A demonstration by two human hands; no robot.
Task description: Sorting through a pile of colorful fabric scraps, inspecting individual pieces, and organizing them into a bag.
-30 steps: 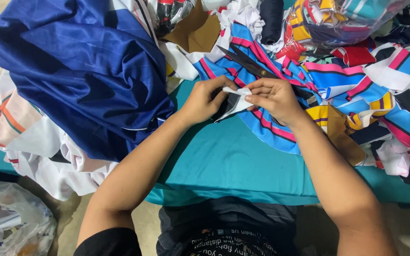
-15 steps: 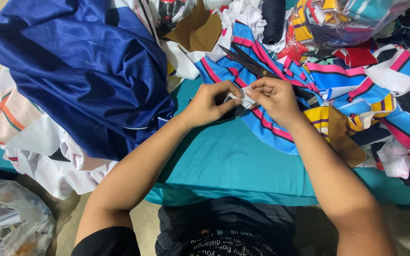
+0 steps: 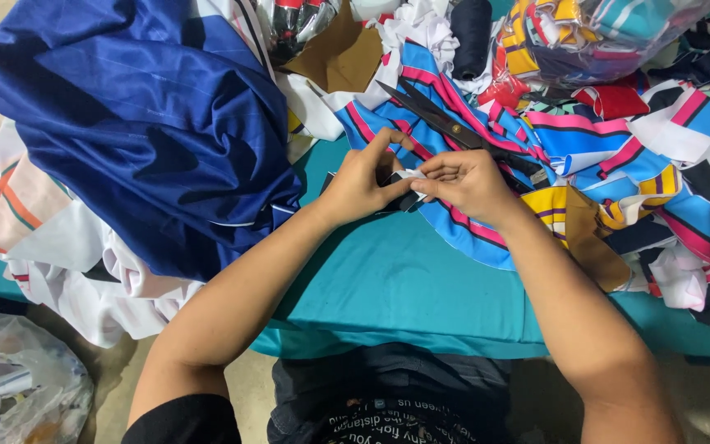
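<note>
Two hands, left hand (image 3: 361, 182), right hand (image 3: 467, 182), pinching one fabric scrap (image 3: 408, 187), one scissors (image 3: 445, 125)

glossy blue satin cloth (image 3: 149, 115), matt teal tablecloth (image 3: 404, 288), dark metal scissors (image 3: 445, 127)

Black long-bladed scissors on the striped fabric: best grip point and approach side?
Take the black long-bladed scissors by the handle end, at the right near the right hand; it is partly hidden by fabric. Come from the lower right. The blades lie flat, tips pointing up-left toward the brown card, so that end stays clear of the hands.
</note>
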